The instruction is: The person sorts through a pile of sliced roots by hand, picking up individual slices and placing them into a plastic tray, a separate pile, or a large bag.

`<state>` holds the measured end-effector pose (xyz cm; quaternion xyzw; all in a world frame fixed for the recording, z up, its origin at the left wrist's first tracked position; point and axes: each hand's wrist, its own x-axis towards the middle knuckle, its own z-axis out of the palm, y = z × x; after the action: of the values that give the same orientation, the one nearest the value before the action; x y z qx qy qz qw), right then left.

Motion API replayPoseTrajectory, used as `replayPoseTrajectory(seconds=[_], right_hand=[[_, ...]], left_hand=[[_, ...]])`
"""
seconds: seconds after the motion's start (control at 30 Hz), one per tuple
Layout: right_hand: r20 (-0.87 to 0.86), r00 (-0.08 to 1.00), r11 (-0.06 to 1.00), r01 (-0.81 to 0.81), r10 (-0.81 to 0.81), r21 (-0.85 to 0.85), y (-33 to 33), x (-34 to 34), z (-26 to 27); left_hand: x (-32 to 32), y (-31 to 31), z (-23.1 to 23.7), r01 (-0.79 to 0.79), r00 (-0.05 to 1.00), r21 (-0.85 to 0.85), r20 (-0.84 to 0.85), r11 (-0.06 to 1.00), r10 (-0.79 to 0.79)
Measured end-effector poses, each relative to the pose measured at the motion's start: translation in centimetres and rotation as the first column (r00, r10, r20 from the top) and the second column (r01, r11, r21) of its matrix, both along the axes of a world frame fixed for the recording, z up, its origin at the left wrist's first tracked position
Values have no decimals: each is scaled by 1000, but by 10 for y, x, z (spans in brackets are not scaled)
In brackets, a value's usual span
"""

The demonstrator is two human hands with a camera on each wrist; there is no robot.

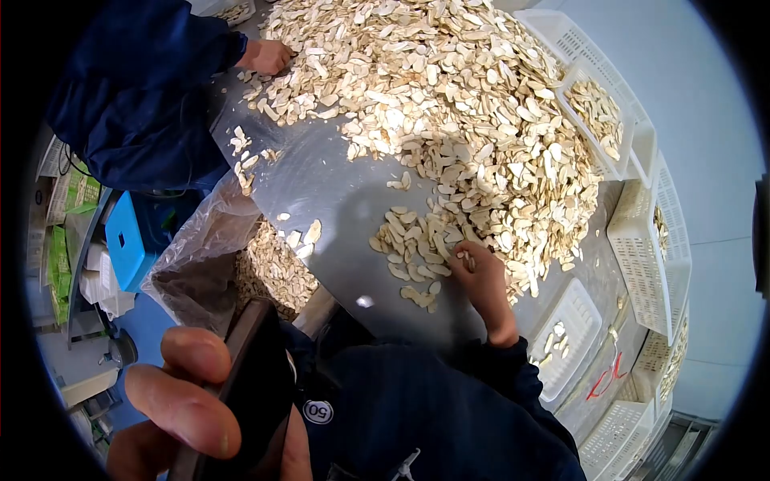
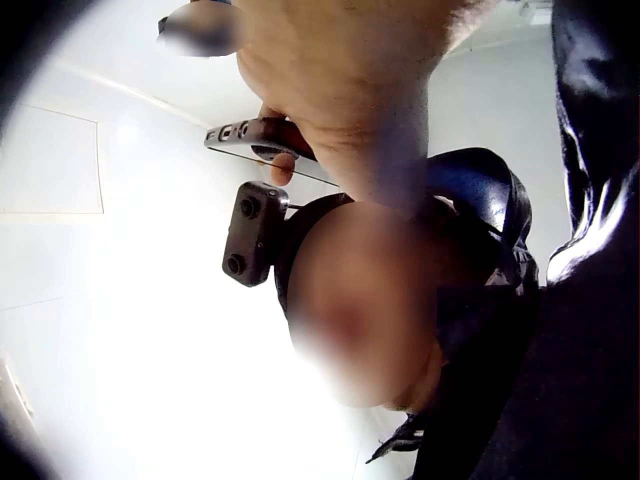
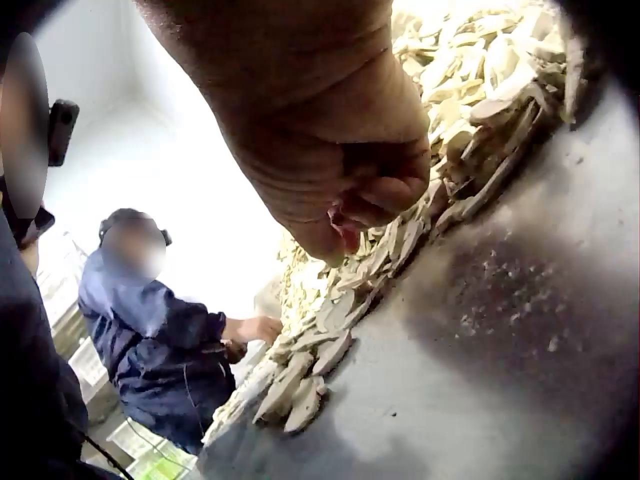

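Close to the head camera, my left hand (image 1: 183, 407) grips a dark smartphone (image 1: 261, 385). In the left wrist view the phone (image 2: 262, 132) shows edge-on beyond the hand (image 2: 345, 85). My right hand (image 1: 486, 290) is at the near edge of a big heap of pale dried slices (image 1: 449, 88), beside a small spread of slices (image 1: 409, 240) on the metal table. Its fingers curl inward, with pale slices at the fingertips. The right wrist view has this hand (image 3: 320, 140) over the slices (image 3: 335, 310), thumb and fingers close together.
Another person in dark blue (image 1: 144, 88) reaches into the heap at upper left. A plastic-lined bag (image 1: 196, 248) of slices stands below the table edge. White plastic baskets (image 1: 642, 240) line the right side. A white tray (image 1: 589, 317) and red-handled scissors (image 1: 608, 377) lie right of my hand.
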<state>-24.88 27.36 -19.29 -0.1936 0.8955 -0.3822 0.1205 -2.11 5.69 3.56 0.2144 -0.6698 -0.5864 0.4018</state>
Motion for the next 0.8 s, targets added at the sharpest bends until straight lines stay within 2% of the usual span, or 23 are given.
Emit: replayPoseTrajectory(seconds=[0.07, 0.1, 0.2, 0.23, 0.3, 0.33, 0.4, 0.43, 0.53, 0.57, 0.63, 0.67, 0.8], right_hand=[[-173, 977, 989, -111, 126, 94, -6, 1, -2], [-173, 973, 987, -140, 153, 80, -5, 0, -7], [-160, 982, 995, -95, 96, 14, 0, -4, -15], [1, 999, 999, -39, 39, -32, 7, -7, -16], [326, 943, 991, 96, -60, -94, 25, -15, -12], [511, 859, 940, 192, -21, -283, 31, -15, -9], [766, 618, 711, 458, 177, -534, 42, -11, 5], [763, 623, 740, 430, 172, -517, 41, -9, 12], [616, 784, 950, 129, 77, -283, 30, -2, 12], [371, 919, 982, -66, 129, -178, 27, 0, -1], [123, 971, 978, -202, 206, -46, 18, 8, 4], [1, 967, 966, -256, 256, 33, 12, 13, 7], [-138, 965, 951, -184, 223, 250, 5, 27, 7]], left_hand=[[0, -2, 0, 6, 1000, -10, -10, 1000, -6], [1, -2, 0, 12, 1000, -9, -2, 1000, -12], [2, -5, -2, 29, 1000, -26, -8, 999, -29], [4, -6, -2, 28, 1000, -23, -6, 999, -28], [7, -6, -1, 29, 999, -11, 13, 1000, -29], [7, -6, 0, 24, 999, 5, 25, 1000, -24], [5, -2, 4, -3, 999, 52, 52, 999, 0], [4, 1, 7, -16, 998, 75, 64, 997, 11], [1, 6, 10, -39, 996, 117, 80, 992, 29], [0, 7, 9, -34, 997, 118, 68, 992, 26], [-14, -6, -11, 54, 968, -164, -234, 985, -92], [-17, -10, -16, 59, 962, -176, -251, 983, -103], [-6, -3, -11, 28, 993, -44, -115, 999, -33]])
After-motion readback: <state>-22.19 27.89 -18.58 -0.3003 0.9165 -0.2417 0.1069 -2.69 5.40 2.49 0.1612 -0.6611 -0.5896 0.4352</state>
